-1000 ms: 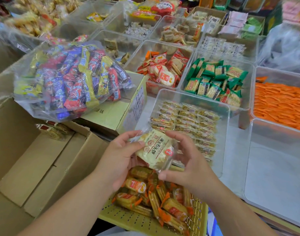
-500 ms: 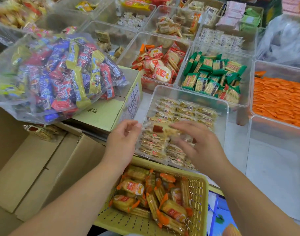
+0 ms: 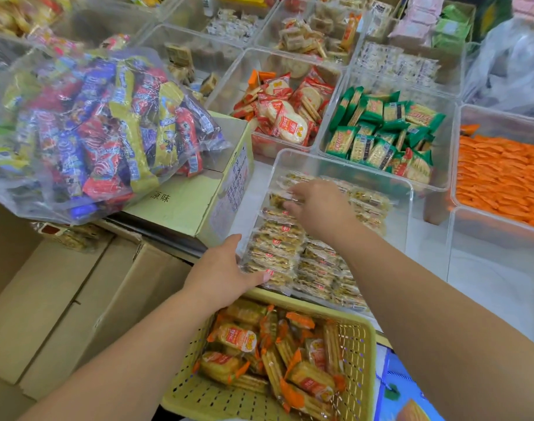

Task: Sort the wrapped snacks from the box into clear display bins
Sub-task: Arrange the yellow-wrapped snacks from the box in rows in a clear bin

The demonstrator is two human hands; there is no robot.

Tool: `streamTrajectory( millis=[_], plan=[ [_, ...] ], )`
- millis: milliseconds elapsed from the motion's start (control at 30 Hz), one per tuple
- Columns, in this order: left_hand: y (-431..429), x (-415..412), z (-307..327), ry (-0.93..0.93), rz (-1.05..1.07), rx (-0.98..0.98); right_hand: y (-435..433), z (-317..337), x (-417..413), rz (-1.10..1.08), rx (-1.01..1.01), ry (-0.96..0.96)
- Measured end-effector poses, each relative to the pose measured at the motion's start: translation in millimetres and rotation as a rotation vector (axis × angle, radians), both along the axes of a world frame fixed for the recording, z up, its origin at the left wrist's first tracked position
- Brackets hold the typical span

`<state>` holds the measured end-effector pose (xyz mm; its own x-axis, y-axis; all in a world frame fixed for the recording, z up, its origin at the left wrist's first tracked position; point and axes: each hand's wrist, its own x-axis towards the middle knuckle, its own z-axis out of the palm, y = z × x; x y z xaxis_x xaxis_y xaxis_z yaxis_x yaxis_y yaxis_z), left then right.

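Observation:
A clear display bin (image 3: 344, 169) in the middle holds rows of pale wrapped snacks (image 3: 278, 238). My left hand (image 3: 226, 271) grips the bin's near left corner, thumb against its front wall. My right hand (image 3: 317, 208) reaches into the bin, its fingertips resting flat on a packet in the far left row; whether it grips that packet is unclear. Below my arms, a yellow perforated basket (image 3: 363, 344) carries orange-wrapped biscuit packs (image 3: 238, 338). Brown cardboard boxes (image 3: 62, 299) stand at the left.
A big clear bag of colourful bars (image 3: 92, 132) lies on a green carton (image 3: 180, 208). Behind are bins of red-wrapped crackers (image 3: 284, 110) and green packets (image 3: 381, 132). An orange-filled bin (image 3: 502, 177) is at the right, with a bare clear bin (image 3: 496, 268) in front of it.
Both hands held a pale wrapped snack above the basket. My right hand has carried it down into the clear bin, and my left hand has let go and taken the bin's corner.

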<state>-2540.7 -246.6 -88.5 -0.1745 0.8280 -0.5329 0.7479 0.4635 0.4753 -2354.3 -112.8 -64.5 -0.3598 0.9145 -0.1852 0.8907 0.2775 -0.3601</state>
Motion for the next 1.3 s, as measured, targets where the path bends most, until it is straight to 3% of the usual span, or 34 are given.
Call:
streamTrajectory(
  millis=[167, 433, 633, 733, 867, 933, 1033, 1133, 1300],
  plan=[
    [-4, -2, -4, 0.014, 0.001, 0.040, -5, -9, -13, 0.064, -0.050, -0.179],
    [-10, 0, -4, 0.047, -0.069, 0.080, -18, -24, -11, 0.036, -0.149, -0.042],
    [-45, -15, 30, -0.032, -0.085, 0.317, -29, -7, -16, 0.037, -0.056, -0.133],
    [-75, -41, 47, -0.103, 0.021, 0.489, -55, 16, -44, 0.066, 0.098, -0.016],
    [-113, -102, 54, -0.100, 0.241, 0.647, -116, 41, -116, 0.308, 0.146, 0.249],
    [-123, -142, 46, -0.075, 0.336, 0.618, -145, 40, -154, 0.442, 0.093, 0.255],
    [-126, -205, 23, -0.059, 0.453, 0.530, -175, 25, -199, 0.580, 0.050, 0.082],
    [-115, -257, 2, 0.032, 0.520, 0.401, -188, 9, -224, 0.574, -0.013, -0.076],
    [-72, -308, -21, -0.001, 0.652, 0.243, -186, 1, -232, 0.518, -0.089, -0.105]
  ],
)
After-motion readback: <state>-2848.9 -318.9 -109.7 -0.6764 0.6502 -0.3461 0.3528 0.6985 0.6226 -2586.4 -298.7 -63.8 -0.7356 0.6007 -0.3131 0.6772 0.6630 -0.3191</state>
